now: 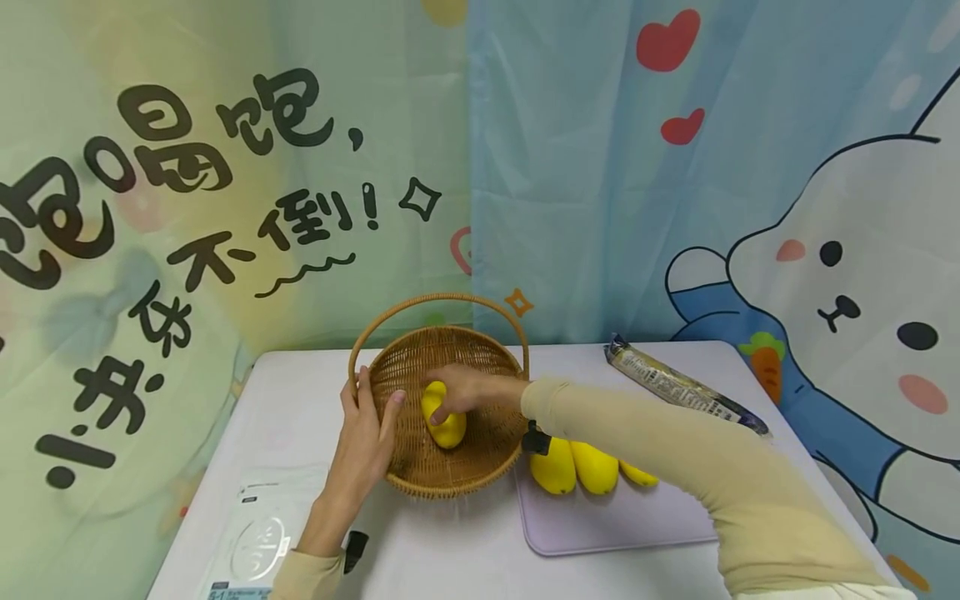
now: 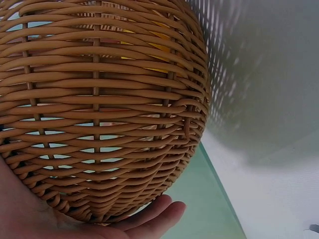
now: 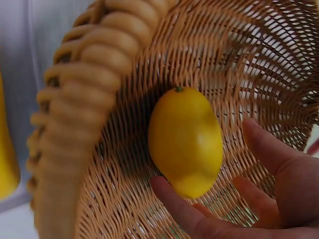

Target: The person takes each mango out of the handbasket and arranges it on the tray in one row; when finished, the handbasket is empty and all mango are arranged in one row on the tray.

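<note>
A brown wicker basket (image 1: 420,479) with an arched handle (image 1: 442,297) stands tilted toward me on the white table. My left hand (image 1: 363,442) grips its left side, the thumb over the rim and the fingers along the outside weave (image 2: 99,144). Inside lies a yellow lemon (image 3: 185,142) with a green stem end. My right hand (image 1: 457,387) reaches into the basket over this lemon. In the right wrist view its fingers are spread, with one fingertip right at the lemon's lower edge and the thumb apart from it.
Several yellow lemons (image 1: 553,468) lie on a pale purple board (image 1: 622,533) right of the basket, partly behind my right sleeve. A long, dark-ended packet (image 1: 675,379) lies at the back right. A clear plastic package (image 1: 258,533) lies at the front left. A printed curtain (image 1: 570,208) hangs behind the table.
</note>
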Demonstrator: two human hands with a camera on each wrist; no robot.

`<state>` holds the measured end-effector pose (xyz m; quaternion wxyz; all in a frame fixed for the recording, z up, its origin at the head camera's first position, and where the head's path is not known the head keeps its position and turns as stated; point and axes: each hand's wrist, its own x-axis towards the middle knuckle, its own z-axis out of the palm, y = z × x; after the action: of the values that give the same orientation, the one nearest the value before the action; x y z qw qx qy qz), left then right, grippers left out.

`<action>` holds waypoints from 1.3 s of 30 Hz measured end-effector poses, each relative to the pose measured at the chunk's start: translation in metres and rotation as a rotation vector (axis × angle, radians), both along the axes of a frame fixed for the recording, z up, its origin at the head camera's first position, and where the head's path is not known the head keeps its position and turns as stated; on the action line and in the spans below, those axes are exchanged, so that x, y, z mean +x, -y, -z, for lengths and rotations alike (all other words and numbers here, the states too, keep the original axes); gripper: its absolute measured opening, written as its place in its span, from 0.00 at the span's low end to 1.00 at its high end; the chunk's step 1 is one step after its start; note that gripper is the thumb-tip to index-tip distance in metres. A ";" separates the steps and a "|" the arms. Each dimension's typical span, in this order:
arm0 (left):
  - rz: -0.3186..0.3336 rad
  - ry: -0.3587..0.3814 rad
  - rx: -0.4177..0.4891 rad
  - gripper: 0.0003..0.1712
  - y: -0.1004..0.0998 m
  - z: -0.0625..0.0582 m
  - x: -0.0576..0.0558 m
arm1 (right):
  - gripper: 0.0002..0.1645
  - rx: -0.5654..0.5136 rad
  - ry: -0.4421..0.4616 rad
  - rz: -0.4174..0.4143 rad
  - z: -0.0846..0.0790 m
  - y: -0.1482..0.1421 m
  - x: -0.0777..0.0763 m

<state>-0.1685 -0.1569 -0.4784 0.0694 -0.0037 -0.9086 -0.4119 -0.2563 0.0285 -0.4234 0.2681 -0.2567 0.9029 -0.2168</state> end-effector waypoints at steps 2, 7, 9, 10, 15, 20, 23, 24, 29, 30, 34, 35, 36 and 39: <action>-0.002 -0.005 0.001 0.50 0.000 0.000 0.000 | 0.43 0.031 -0.008 -0.002 0.004 0.002 0.001; -0.003 0.009 0.009 0.50 0.001 0.000 0.000 | 0.43 0.098 -0.036 0.007 0.014 0.006 0.001; -0.001 0.011 0.009 0.50 0.002 0.000 0.000 | 0.44 0.107 -0.047 0.004 0.017 0.007 0.000; 0.002 0.008 0.010 0.50 0.001 -0.001 0.000 | 0.44 0.113 -0.051 0.001 0.018 0.006 0.000; 0.012 -0.008 0.009 0.50 0.000 -0.002 0.001 | 0.44 0.115 -0.077 -0.021 0.019 0.004 -0.001; 0.008 -0.004 0.007 0.50 0.000 -0.002 0.000 | 0.43 0.072 -0.086 -0.033 0.009 0.001 -0.001; 0.005 0.002 0.003 0.50 0.000 -0.001 0.000 | 0.43 0.049 -0.083 -0.041 -0.002 0.000 0.001; 0.005 0.006 0.003 0.50 0.000 -0.001 0.001 | 0.43 0.046 -0.084 -0.044 -0.007 -0.001 0.001; 0.009 0.020 0.008 0.50 0.001 -0.001 0.002 | 0.45 0.040 -0.095 -0.042 -0.028 -0.008 0.009; 0.009 0.023 0.007 0.50 0.001 -0.001 0.002 | 0.45 0.036 -0.098 -0.043 -0.032 -0.010 0.011; 0.011 0.031 0.004 0.50 0.000 -0.002 0.002 | 0.44 0.003 -0.102 -0.046 -0.047 -0.019 0.022; 0.011 0.032 0.004 0.50 0.000 -0.002 0.003 | 0.44 -0.009 -0.104 -0.049 -0.050 -0.021 0.025; 0.011 0.033 0.005 0.50 0.000 -0.002 0.003 | 0.43 -0.017 -0.108 -0.053 -0.053 -0.024 0.027; 0.009 0.028 0.009 0.50 -0.001 -0.002 0.003 | 0.42 -0.057 -0.112 -0.060 -0.060 -0.032 0.036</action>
<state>-0.1658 -0.1560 -0.4760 0.0547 -0.0016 -0.9075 -0.4164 -0.2204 0.0602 -0.3630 0.2163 -0.3029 0.9018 -0.2196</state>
